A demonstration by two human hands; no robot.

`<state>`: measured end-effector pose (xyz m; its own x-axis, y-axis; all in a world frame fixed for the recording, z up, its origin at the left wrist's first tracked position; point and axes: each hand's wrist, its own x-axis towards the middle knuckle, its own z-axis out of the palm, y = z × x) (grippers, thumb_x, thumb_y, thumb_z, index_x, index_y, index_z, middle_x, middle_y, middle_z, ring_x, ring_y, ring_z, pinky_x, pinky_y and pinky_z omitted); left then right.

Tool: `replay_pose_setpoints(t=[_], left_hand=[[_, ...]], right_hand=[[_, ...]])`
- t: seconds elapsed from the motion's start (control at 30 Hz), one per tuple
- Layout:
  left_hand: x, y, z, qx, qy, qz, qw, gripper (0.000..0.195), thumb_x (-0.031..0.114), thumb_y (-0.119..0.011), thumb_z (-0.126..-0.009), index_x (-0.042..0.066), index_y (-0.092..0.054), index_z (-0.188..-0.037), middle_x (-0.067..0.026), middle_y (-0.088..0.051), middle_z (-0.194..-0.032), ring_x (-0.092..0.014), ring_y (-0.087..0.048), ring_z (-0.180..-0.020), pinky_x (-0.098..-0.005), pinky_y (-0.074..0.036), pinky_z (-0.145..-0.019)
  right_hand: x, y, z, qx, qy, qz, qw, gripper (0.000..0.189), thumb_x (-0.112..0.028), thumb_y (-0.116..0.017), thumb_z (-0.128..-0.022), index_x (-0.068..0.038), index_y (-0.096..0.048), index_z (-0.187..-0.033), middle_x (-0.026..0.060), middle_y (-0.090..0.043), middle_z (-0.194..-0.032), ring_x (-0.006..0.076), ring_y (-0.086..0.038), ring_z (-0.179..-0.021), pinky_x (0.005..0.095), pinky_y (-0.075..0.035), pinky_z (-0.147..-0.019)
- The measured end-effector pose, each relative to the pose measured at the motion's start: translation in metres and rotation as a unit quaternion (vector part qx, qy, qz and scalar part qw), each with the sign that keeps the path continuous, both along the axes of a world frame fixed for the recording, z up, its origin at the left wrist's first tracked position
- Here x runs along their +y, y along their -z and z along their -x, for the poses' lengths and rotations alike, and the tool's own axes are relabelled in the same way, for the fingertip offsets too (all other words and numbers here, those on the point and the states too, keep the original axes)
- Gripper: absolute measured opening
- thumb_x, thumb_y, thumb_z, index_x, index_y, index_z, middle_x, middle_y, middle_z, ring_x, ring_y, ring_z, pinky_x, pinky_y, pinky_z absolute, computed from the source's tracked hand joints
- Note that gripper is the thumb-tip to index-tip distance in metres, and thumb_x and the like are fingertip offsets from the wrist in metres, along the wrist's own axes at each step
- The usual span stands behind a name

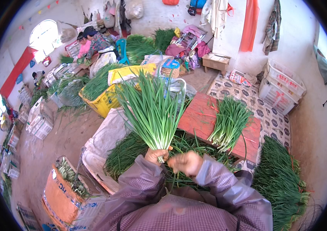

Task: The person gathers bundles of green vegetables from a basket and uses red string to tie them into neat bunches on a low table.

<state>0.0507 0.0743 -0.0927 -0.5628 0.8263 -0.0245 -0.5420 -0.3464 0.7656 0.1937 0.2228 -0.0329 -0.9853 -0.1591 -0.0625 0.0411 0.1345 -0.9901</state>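
My left hand (157,155) is closed around the pale stem ends of a bunch of green garlic chives (154,115), whose leaves fan upward and away from me. Close by on the right, my right hand (186,163) is blurred, with its fingers near the stem ends; whether it pinches a leaf I cannot tell. Loose chives (128,153) lie beneath both hands in a white-lined container (94,156). On the red wooden table (196,115) ahead to the right rests another pile of chives (230,124), with red ties beside it.
Bundled chives (279,179) line the floor at right. Left stand an orange-sided crate (62,193) and a yellow crate (102,101) of chives. White plastic crates (280,86) sit by the right wall. Two co-workers (101,46) work at the back left, near a small wooden stool (216,62).
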Motion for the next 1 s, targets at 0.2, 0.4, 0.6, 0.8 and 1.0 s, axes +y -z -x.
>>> replay_pose_setpoints(t=[0.2,0.4,0.6,0.8,1.0], left_hand=[[0.015,-0.031,-0.022,0.073,-0.048,0.027,0.996,0.059,-0.005,-0.064,-0.06,0.004,-0.052,-0.117,-0.0047,-0.061,-0.078,-0.014,-0.056,-0.058,-0.0249,-0.044,-0.048],[0.018,-0.029,-0.024,0.112,-0.068,0.036,0.991,0.058,-0.006,-0.065,-0.058,0.002,-0.053,-0.114,-0.0075,-0.061,-0.078,-0.016,-0.058,-0.057,-0.026,-0.046,-0.049],[0.01,-0.028,-0.025,0.055,-0.012,0.042,0.998,0.047,0.001,-0.07,-0.067,0.0,-0.054,-0.112,-0.0089,-0.063,-0.087,-0.014,-0.056,-0.062,-0.0251,-0.046,-0.051],[0.011,-0.017,-0.013,0.069,0.008,0.012,0.997,0.055,0.01,-0.077,-0.069,0.006,-0.052,-0.117,-0.0058,-0.061,-0.088,-0.013,-0.059,-0.066,-0.0258,-0.047,-0.05],[0.011,-0.035,-0.024,0.071,-0.001,0.027,0.997,0.054,-0.002,-0.063,-0.065,0.004,-0.05,-0.117,-0.0042,-0.058,-0.081,-0.013,-0.054,-0.059,-0.0241,-0.042,-0.05]], right_hand=[[-0.015,-0.061,0.06,0.143,0.237,-0.291,0.916,0.029,-0.026,-0.062,-0.086,-0.005,-0.061,-0.107,0.0129,-0.066,-0.073,0.025,-0.065,-0.065,0.0353,-0.051,-0.061],[-0.015,-0.056,0.07,0.188,0.268,-0.434,0.84,0.018,-0.027,-0.057,-0.089,-0.009,-0.058,-0.091,0.0169,-0.063,-0.072,0.0362,-0.062,-0.068,0.0442,-0.05,-0.06],[0.02,-0.057,0.059,0.053,0.143,0.241,0.958,0.024,-0.026,-0.056,-0.092,-0.003,-0.06,-0.085,0.0011,-0.054,-0.057,0.0086,-0.046,-0.04,0.0239,-0.035,-0.037],[-0.002,-0.068,0.037,0.02,-0.022,-0.133,0.991,0.019,-0.018,-0.068,-0.085,-0.001,-0.064,-0.091,0.0039,-0.062,-0.065,0.01,-0.057,-0.055,0.0254,-0.046,-0.049],[-0.006,-0.04,0.062,0.129,0.23,-0.127,0.956,0.042,-0.009,-0.071,-0.078,-0.003,-0.053,-0.116,-0.0036,-0.051,-0.063,0.0045,-0.048,-0.057,0.0217,-0.041,-0.052]])
